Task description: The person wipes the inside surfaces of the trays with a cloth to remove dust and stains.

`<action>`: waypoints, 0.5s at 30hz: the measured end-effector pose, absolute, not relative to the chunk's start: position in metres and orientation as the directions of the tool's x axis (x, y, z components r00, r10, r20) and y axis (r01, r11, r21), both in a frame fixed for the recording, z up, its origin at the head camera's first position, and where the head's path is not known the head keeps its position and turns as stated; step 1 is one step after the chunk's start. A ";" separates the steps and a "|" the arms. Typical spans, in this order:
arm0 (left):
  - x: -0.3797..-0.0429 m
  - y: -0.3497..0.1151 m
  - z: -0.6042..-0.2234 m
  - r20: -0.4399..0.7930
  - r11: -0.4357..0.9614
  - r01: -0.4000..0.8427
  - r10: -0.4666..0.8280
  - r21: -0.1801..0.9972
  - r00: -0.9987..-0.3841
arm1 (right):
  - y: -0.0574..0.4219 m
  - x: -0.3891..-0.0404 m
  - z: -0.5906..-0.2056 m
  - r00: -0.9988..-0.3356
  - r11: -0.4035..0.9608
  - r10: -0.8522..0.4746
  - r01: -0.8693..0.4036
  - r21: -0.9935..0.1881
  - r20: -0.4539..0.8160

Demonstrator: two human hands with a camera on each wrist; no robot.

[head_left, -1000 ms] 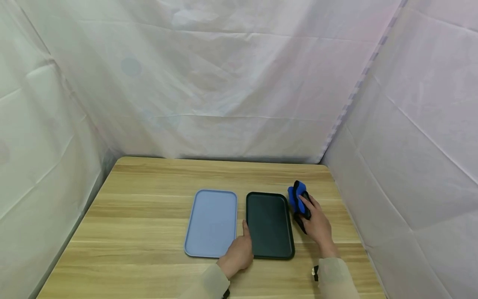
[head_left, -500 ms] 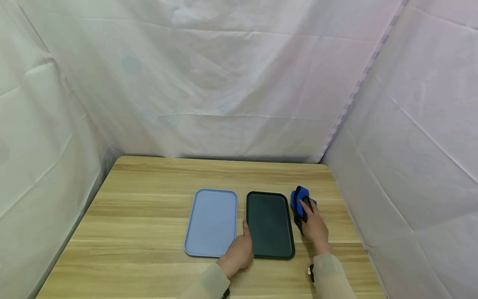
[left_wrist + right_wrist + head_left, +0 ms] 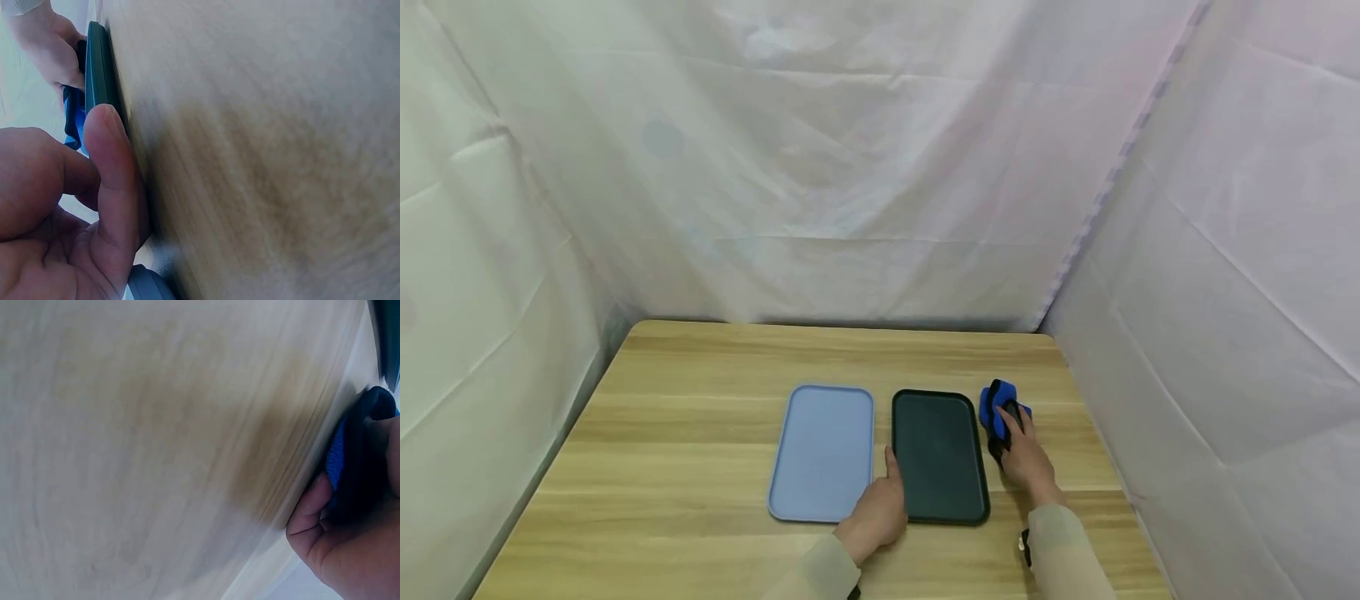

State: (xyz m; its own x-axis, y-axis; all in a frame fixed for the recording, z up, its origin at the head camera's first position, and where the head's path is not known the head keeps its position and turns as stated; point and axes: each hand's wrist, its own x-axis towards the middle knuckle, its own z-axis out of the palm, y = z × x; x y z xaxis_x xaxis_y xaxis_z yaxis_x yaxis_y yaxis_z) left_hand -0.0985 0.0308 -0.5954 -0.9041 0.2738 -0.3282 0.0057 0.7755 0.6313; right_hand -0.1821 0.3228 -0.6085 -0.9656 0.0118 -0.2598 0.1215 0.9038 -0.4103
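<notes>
A blue and black folded fabric piece [image 3: 998, 408] lies just right of the dark green tray [image 3: 940, 458]. My right hand [image 3: 1028, 462] holds it from the near side, with fingers over its black part. In the right wrist view, fingers [image 3: 309, 509] curl at the fabric's edge close to the tabletop. My left hand [image 3: 878, 510] is over the near end of the gap between the dark green tray and the light blue tray [image 3: 822, 454]. One of its digits points forward along the green tray's edge, and nothing shows in its grasp.
Both trays lie side by side on a wood-grain table [image 3: 685, 450], with a narrow gap between them. White sheeting [image 3: 850, 167] hangs behind the table and along both sides.
My right hand has brought the blue and black fabric piece slightly nearer and lower beside the green tray. The left hand and both trays have stayed in place.
</notes>
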 end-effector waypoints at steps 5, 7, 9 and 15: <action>-0.099 0.031 -0.597 -0.328 0.770 -0.001 0.271 0.638 -0.905 | 0.323 -0.183 -0.609 -0.963 0.903 0.015 0.129 -0.411 -0.268; -0.099 0.031 -0.597 -0.330 0.766 -0.005 0.271 0.643 -0.904 | 0.324 -0.183 -0.612 -0.963 0.904 0.017 0.130 -0.408 -0.269; -0.100 0.031 -0.596 -0.338 0.763 -0.011 0.274 0.646 -0.900 | 0.325 -0.183 -0.614 -0.962 0.902 0.017 0.133 -0.411 -0.273; -0.100 0.030 -0.596 -0.354 0.768 -0.011 0.283 0.641 -0.892 | 0.327 -0.181 -0.615 -0.963 0.895 0.008 0.127 -0.427 -0.269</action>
